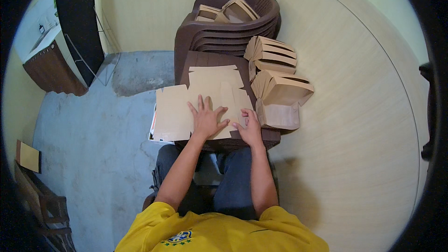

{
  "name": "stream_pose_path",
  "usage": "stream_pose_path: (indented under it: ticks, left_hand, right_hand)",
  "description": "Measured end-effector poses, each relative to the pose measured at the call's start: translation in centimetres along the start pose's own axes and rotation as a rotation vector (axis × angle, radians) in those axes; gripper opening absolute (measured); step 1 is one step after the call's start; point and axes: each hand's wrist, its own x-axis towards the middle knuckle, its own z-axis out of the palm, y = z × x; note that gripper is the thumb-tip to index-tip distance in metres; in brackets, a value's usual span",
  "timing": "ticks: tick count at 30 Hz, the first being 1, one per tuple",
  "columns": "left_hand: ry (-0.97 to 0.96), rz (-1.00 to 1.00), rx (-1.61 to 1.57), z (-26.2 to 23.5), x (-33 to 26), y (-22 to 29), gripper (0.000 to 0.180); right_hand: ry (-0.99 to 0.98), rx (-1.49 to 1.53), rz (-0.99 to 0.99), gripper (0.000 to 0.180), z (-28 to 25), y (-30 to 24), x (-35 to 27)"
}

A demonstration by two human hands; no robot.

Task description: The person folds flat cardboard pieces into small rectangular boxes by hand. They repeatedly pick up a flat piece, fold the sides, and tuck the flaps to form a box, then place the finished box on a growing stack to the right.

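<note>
A flat, unfolded tan cardboard box blank (pixel 212 95) lies on the seat of a stack of brown plastic chairs (pixel 205 37), sticking out past its left edge. My left hand (pixel 205 117) rests flat on the blank, fingers spread. My right hand (pixel 249 126) presses the blank's near right edge with curled fingers, pinching a flap there. Folded tan cardboard boxes (pixel 280 93) sit stacked on their sides just right of my right hand, on the chair seat.
More folded boxes (pixel 231 11) lie in the back of the chair stack. A pale wood-panel wall (pixel 354 112) runs along the right. Grey concrete floor (pixel 88 140) spreads to the left, with a dark wooden crate (pixel 44 210) and a brown cabinet (pixel 53 72).
</note>
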Motion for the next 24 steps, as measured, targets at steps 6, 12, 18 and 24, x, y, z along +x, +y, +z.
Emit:
stream_pose_path:
  ticks: [6, 12, 18, 24]
  left_hand:
    - [0.054, 0.033, -0.066, -0.4, 0.3, -0.9, 0.051]
    - [-0.220, -0.067, -0.103, -3.2, 1.0, -1.8, 0.056]
    - [-0.057, 0.034, -0.229, -3.5, 0.9, -2.1, 0.070]
    - [-0.027, 0.107, -0.233, -2.8, 0.1, -2.8, 0.065]
  right_hand:
    - [-0.015, 0.137, 0.023, 0.049, 0.2, 1.9, 1.3]
    - [0.017, -0.178, 0.080, 0.053, 2.5, 0.7, 3.6]
    - [-0.126, -0.315, 0.083, 0.047, 3.3, -1.4, 6.6]
    - [-0.109, -0.315, 0.050, 0.043, 3.0, -1.7, 6.3]
